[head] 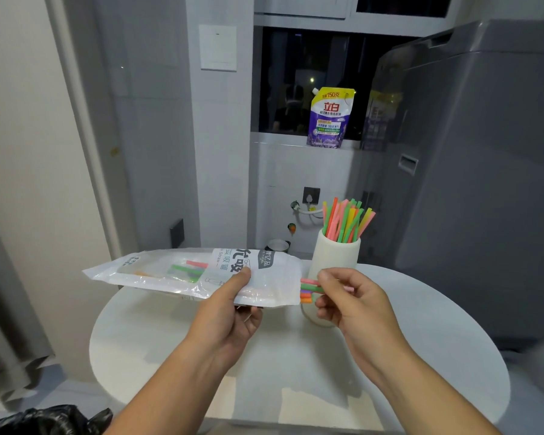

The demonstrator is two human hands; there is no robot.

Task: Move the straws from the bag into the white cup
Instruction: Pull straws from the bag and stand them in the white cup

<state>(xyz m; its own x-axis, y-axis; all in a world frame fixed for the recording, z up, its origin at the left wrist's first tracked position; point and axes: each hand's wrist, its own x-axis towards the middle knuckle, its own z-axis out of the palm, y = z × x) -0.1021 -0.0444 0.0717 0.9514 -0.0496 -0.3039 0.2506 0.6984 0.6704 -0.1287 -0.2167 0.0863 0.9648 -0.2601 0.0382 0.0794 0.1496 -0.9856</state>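
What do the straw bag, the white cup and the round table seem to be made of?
Straw bag: thin plastic film, glossy, partly clear; it wrinkles, glints, and straws show through. White cup: matte, opaque, perhaps ceramic or plastic; no glare tells which. Round table: smooth white top, faintly reflective; stone or laminate, unclear.

So the clear-and-white plastic bag [176,274] with printed lettering sits roughly horizontal up in the air, open end facing right, and the left hand [230,312] pinches it around the middle. A few thin colourful plastic straws [308,290] are inside, with pink, green and orange ends poking out of the mouth, where the right hand [355,302] pinches them. The tall white cylindrical cup [336,259] stands upright just behind that, stuffed with a fanned-out bunch of pink, green, yellow and orange straws [346,221].
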